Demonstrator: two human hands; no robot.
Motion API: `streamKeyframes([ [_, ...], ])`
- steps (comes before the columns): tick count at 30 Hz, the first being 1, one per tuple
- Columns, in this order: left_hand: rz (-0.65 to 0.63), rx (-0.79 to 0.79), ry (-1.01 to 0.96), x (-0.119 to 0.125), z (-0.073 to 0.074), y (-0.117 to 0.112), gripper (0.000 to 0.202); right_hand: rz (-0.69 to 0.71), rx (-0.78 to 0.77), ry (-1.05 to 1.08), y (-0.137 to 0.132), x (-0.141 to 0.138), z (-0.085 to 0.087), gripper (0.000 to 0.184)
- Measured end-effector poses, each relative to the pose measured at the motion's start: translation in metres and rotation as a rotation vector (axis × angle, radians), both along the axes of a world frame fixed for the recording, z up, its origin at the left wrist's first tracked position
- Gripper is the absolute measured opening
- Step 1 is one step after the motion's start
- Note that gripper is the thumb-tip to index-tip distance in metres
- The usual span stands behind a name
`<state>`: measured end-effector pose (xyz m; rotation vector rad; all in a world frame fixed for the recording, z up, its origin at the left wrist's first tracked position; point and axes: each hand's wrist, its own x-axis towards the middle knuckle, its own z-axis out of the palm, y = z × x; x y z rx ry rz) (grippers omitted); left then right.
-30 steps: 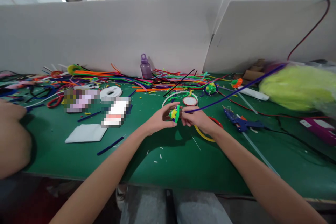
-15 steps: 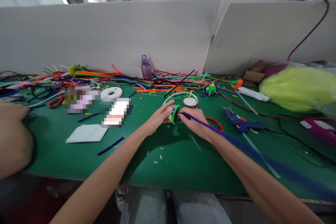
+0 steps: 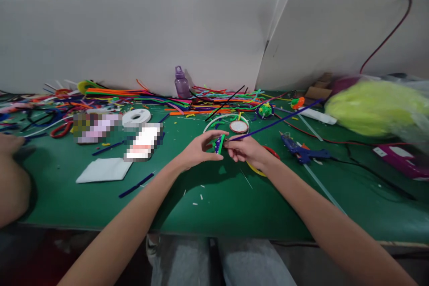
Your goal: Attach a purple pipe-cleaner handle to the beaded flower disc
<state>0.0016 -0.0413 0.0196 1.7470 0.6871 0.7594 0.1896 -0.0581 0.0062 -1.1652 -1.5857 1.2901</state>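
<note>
My left hand is closed around a small round piece made of green and dark blue pipe cleaner, its thumb below and fingers above the rim. Close beside it, my right hand pinches a long dark blue pipe cleaner, whose free length slants up to the right. The near end of that pipe cleaner is hidden by my right fingers at the piece's right side. Behind my hands a small white dish with a red-brown rim sits within a pale ring. Coloured scissor-like handles show under my right wrist.
A blue glue gun lies to the right with its cord. Behind are piles of pipe cleaners, a purple bottle and a green ball-shaped piece. At left are a tape roll, a white cloth and another person's arm.
The blue pipe cleaner's free length has swung from trailing low over my right forearm to pointing up and right. The round piece has turned more edge-on. The view has shifted slightly.
</note>
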Motion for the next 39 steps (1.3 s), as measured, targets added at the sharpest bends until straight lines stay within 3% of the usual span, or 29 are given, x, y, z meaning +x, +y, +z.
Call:
streamKeyframes([
  [5, -0.01, -0.006, -0.01, 0.0, -0.002, 0.001, 0.067, -0.061, -0.013, 0.039, 0.003, 0.0, -0.003, 0.021],
  [12, 0.093, -0.341, -0.131, 0.003, -0.016, 0.009, 0.058, -0.175, 0.221, 0.003, -0.012, -0.01, 0.006, 0.008],
  [17, 0.121, -0.299, -0.098, 0.001, -0.017, 0.01, 0.049, -0.149, 0.215, 0.0, -0.016, -0.011, 0.009, 0.006],
  [21, 0.112, -0.234, -0.082, -0.001, -0.01, 0.006, 0.051, -0.039, 0.036, 0.052, -0.008, -0.007, 0.004, 0.015],
  [27, -0.038, -0.04, -0.094, 0.001, -0.002, 0.001, 0.057, 0.064, -0.176, 0.093, 0.0, 0.002, 0.003, 0.022],
  [31, -0.018, -0.003, -0.091, 0.0, -0.004, 0.003, 0.058, 0.018, -0.138, 0.088, -0.001, -0.002, 0.002, 0.021],
  [36, 0.108, -0.204, -0.058, 0.0, -0.01, 0.008, 0.053, -0.057, 0.013, 0.03, -0.005, -0.011, 0.0, 0.019],
  [39, 0.119, -0.242, -0.002, 0.0, -0.011, 0.008, 0.052, -0.065, 0.054, -0.021, -0.007, -0.011, 0.001, 0.019],
])
